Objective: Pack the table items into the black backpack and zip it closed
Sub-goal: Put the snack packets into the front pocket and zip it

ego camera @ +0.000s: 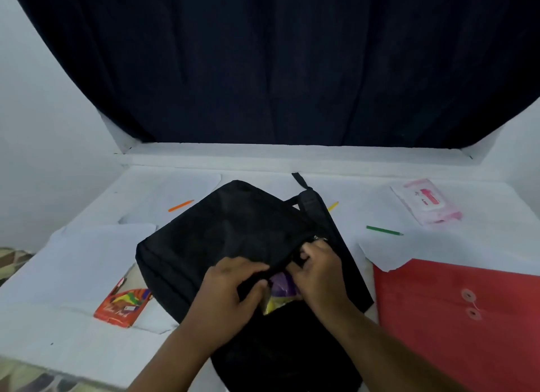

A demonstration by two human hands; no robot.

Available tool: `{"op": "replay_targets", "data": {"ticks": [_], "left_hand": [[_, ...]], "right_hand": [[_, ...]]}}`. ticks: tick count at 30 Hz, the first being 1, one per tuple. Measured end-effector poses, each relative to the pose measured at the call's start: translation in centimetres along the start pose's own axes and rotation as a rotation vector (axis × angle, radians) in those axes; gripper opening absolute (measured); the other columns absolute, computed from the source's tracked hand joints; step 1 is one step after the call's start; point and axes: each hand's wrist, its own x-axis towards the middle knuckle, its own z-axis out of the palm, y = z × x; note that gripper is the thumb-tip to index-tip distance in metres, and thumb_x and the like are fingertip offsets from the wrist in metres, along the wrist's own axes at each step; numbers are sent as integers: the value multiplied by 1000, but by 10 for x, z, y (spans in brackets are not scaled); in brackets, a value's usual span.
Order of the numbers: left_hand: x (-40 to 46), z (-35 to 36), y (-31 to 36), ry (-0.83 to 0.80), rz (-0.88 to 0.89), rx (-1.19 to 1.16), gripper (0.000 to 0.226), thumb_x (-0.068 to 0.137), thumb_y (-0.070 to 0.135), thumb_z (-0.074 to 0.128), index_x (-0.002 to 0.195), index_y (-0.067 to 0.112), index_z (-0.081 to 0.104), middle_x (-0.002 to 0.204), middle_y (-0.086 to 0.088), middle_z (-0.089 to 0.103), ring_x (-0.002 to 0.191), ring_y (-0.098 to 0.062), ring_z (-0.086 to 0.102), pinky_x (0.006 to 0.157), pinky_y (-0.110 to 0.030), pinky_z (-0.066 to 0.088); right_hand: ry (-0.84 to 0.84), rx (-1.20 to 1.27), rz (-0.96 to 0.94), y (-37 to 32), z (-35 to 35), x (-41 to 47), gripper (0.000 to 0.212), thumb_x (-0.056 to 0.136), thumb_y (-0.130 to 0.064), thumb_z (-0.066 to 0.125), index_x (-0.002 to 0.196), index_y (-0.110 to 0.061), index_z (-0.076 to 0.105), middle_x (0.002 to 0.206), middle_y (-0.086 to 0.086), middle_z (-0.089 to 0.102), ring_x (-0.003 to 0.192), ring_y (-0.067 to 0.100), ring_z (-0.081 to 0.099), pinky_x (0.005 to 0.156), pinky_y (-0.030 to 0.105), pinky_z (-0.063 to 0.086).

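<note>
The black backpack [228,233] lies flat in the middle of the white table [73,274]. Its front pocket is open, and a purple and yellow item [279,292] shows inside. My left hand [230,289] grips the near edge of the pocket opening. My right hand [318,271] pinches the far edge by the zip, close to the metal zip pull [320,239]. On the table lie an orange pencil [180,206], a yellow pencil [333,206], a green pencil [384,231], a colour pencil box [122,304], a pink wipes pack [428,201] and a red envelope folder [455,318].
White paper sheets [96,245] cover the table. A dark curtain [263,64] hangs behind the far edge. White walls close in on the left and right. Patterned fabric [14,257] shows off the left edge of the table.
</note>
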Motion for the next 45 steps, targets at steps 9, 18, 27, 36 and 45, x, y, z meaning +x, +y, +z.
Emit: {"op": "replay_targets", "data": {"ticks": [9, 18, 27, 36, 45], "left_hand": [[-52, -9, -13, -218, 78, 127, 104, 66, 88, 62, 154, 40, 32, 158, 27, 28, 153, -11, 12, 118, -39, 14], [-54, -9, -31, -335, 130, 295, 125, 55, 94, 64, 158, 35, 23, 165, 18, 14, 156, -19, -1, 114, -47, 17], [-55, -21, -49, -376, 292, 290, 131, 54, 96, 60, 160, 31, 17, 168, 10, 9, 156, -25, -3, 118, -51, 15], [-39, -44, -121, -201, 396, 525, 106, 60, 78, 75, 152, 38, 38, 164, -6, 26, 152, -40, 14, 109, -57, 24], [20, -60, -120, 72, 532, 132, 43, 69, 54, 78, 106, 30, 77, 112, 5, 75, 101, -22, 71, 80, -44, 48]], "right_hand": [[-294, 572, 212, 9, -39, -41, 32, 87, 8, 61, 110, -13, 56, 115, 6, 67, 96, 17, 73, 89, 37, 59], [-572, -267, -313, 13, -29, -61, 61, 99, -23, 51, 153, -39, 27, 161, -20, 20, 148, -2, 8, 117, 32, 16], [-513, -300, -241, -21, -4, -73, 61, 95, -5, 41, 153, -21, 31, 159, -5, 26, 138, 9, 18, 119, 20, 14], [-518, -18, 67, -68, -5, -105, 95, 74, -64, 74, 150, -43, 21, 154, -18, 34, 140, 0, 34, 115, 32, 36], [-447, -480, 33, -114, -13, -78, 83, 79, -41, 74, 143, -32, 21, 141, 4, 49, 123, 28, 54, 99, 42, 48]]}}
